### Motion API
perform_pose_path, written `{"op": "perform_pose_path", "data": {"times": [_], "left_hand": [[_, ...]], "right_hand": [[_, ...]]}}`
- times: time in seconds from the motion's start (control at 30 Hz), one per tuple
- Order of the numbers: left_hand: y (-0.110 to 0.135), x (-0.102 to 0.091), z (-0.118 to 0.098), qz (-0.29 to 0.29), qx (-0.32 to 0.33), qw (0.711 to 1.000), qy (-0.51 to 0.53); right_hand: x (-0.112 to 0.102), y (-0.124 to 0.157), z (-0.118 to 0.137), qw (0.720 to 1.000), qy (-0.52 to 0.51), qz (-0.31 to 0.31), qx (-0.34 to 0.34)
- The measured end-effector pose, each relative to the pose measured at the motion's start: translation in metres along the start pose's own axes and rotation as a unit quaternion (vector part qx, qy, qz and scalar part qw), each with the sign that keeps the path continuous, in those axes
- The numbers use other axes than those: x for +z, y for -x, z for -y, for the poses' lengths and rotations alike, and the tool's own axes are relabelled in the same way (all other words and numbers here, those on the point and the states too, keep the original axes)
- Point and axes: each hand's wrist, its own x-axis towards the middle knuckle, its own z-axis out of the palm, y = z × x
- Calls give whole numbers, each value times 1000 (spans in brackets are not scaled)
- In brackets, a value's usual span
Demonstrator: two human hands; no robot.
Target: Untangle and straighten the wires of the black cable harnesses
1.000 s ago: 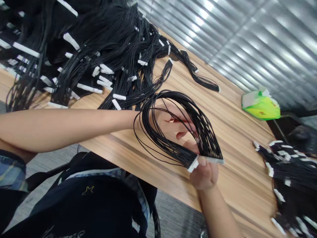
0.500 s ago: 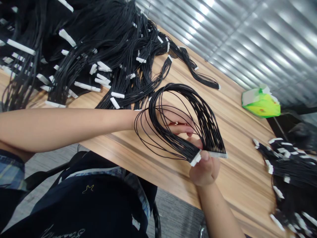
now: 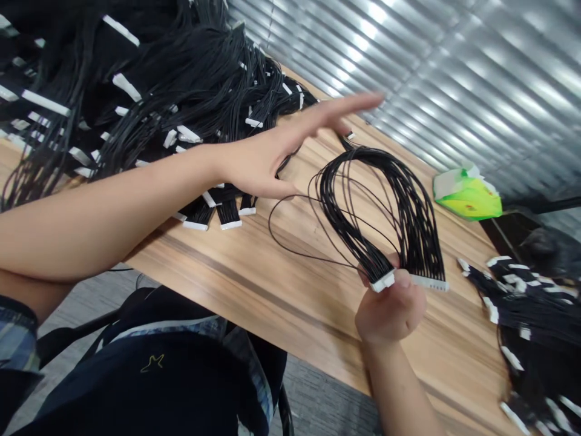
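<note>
The right hand [image 3: 391, 312] is gripping the looped harness [image 3: 415, 206] by its ends over the bench [image 3: 254, 284] while the left hand [image 3: 265, 156] is hovering open nearby, apparently tidying it and needing next to gather the stray strand [image 3: 269, 223].

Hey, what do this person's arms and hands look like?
The left hand and right hand are bare: no gloves, rings or watch visible. A blue plaid sleeve shows high on the left arm; no sleeve shows on the right arm.
</note>
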Motion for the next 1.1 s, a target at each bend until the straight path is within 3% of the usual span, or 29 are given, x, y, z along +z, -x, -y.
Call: {"op": "perform_pose_path", "data": {"times": [0.07, 0.13, 0.23, 0.33, 0.43, 0.57, 0.63, 0.8, 0.9, 1.03, 1.1], "left_hand": [[1, 7, -8, -111, 18, 993, -34], [2, 19, -15, -181, 103, 976, -66], [1, 36, -27, -149, 264, 943, -139], [-1, 38, -37, -103, 348, 898, -247], [-4, 31, -39, -37, 341, 895, -284], [-1, 31, -35, 29, 301, 941, -152], [1, 37, -35, -5, 283, 948, -146], [5, 54, -43, -105, 168, 949, -247], [6, 56, -44, -140, 183, 936, -265], [6, 57, -44, -123, 170, 936, -284], [5, 58, -45, -145, 176, 931, -286]], "right_hand": [[2, -1, 2, 999, -31, -32, -23], [3, -3, 4, 997, -36, -35, -51], [3, -4, 5, 996, -15, 0, -87], [3, -3, 3, 995, -12, 8, -100], [5, -3, 1, 995, -41, -21, -86], [6, -4, 2, 995, -42, -35, -81], [5, -4, 1, 995, -20, -23, -91], [3, -2, 0, 994, 30, -20, -106], [3, -3, 4, 992, 44, -2, -118], [4, -5, 8, 989, 69, 21, -127], [4, -5, 8, 989, 70, 25, -131]]}}
